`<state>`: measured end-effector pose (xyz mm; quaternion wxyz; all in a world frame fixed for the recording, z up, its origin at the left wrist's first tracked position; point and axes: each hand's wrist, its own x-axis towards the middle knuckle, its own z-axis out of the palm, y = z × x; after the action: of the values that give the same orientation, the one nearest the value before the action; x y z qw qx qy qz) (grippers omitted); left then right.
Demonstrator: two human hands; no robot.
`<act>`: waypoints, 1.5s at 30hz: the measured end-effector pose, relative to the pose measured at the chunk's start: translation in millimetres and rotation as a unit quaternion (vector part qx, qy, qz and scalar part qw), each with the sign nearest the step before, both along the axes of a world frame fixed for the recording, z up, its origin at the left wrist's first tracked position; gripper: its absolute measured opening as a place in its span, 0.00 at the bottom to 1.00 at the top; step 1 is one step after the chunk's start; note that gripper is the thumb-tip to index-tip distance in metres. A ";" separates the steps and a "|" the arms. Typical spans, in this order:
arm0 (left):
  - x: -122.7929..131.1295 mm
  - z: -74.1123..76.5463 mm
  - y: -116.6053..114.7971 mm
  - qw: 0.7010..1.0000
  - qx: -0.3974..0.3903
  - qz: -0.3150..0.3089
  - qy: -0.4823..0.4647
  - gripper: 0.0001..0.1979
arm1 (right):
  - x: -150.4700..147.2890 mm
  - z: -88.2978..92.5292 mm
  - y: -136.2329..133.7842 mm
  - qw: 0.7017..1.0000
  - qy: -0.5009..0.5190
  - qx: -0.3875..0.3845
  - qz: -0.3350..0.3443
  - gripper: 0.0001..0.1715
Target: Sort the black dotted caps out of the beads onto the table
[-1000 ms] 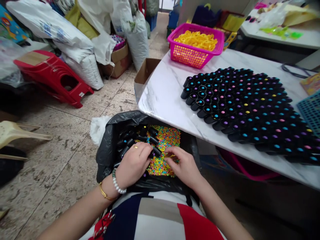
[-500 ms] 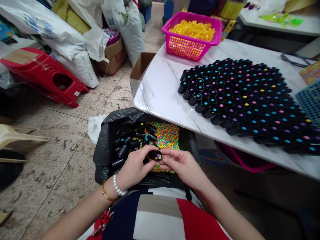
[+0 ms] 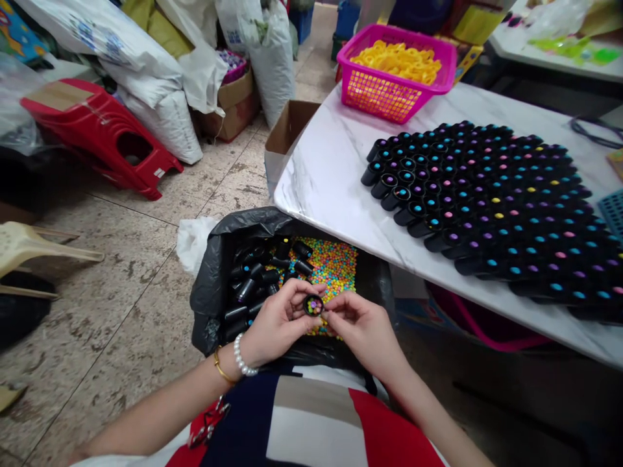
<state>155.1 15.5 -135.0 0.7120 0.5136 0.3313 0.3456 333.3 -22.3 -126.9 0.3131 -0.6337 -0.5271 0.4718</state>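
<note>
Between the thumb and fingers of my left hand is a small black cylindrical cup, its round mouth turned up toward me. Purple, pink and green beads show inside it. My right hand is closed in a pinch right beside the cup's rim; whatever its fingertips hold is too small to make out. Under both hands lies a container lined with a black plastic bag. Loose multicoloured beads fill its right side, and several black cups lie tumbled on its left.
A white marbled table juts in at the right, bearing rows of upright black cups with coloured tops. A pink basket of yellow rings stands at its back. Left on the floor are a red stool, a cream stool and white sacks.
The cup in my left hand has been tipped so its mouth faces up more. My right fingers have drawn from extended into a pinch by the rim. The view has shifted slightly left.
</note>
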 end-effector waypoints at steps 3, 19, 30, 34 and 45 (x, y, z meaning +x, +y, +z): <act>-5.7 2.4 4.6 0.998 0.057 0.028 0.020 0.14 | 7.9 -2.7 5.7 0.964 -0.240 0.058 0.101 0.06; -18.4 31.1 27.7 0.916 0.325 0.052 0.231 0.17 | -4.0 -27.4 28.7 0.914 -0.346 0.112 0.183 0.16; -9.2 15.9 34.6 0.912 0.335 0.050 0.232 0.17 | 19.0 -12.3 17.2 0.883 -0.413 0.090 0.206 0.08; -7.1 10.7 34.9 0.914 0.320 0.046 0.247 0.17 | 15.5 -14.4 47.0 0.860 -0.480 0.097 0.141 0.10; -6.4 1.7 36.0 0.918 0.299 0.023 0.259 0.16 | 12.5 7.9 38.7 0.935 -0.256 0.229 0.090 0.05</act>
<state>148.6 51.5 -133.3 0.4062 0.7663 0.3975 0.2996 345.8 16.4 -119.1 0.2605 -0.5940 -0.7380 0.1861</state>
